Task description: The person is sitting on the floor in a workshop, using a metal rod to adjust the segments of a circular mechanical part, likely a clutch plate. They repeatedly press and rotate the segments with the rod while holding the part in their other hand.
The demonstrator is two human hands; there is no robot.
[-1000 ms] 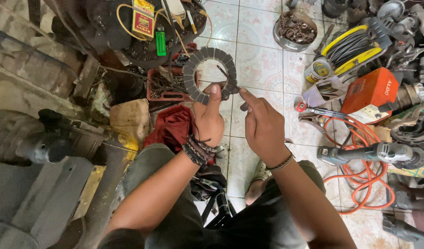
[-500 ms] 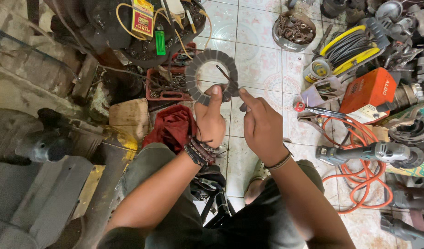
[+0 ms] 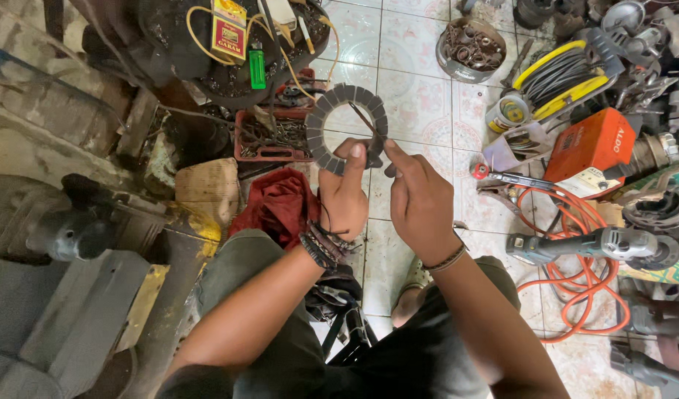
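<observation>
A grey ring-shaped friction plate (image 3: 326, 112) with segmented pads is held up over the tiled floor. My left hand (image 3: 344, 193) grips its lower edge, thumb pressed on the front. My right hand (image 3: 420, 199) pinches a thin dark metal pick (image 3: 366, 125) that lies slanted across the ring's right side, its tip inside the ring's opening. Beaded and woven bands sit on my left wrist, a thin band on my right.
A red cloth (image 3: 280, 203) lies by my knee. A red tray of small metal parts (image 3: 273, 137) sits behind the ring. An orange machine (image 3: 590, 144), orange hose (image 3: 575, 258), a power tool (image 3: 598, 244), a yellow cable reel (image 3: 561, 74) and a bowl of parts (image 3: 471, 46) crowd the right.
Both hands and the ring have shifted slightly; the pick still rests across the ring's right side. Nothing was let go or picked up.
</observation>
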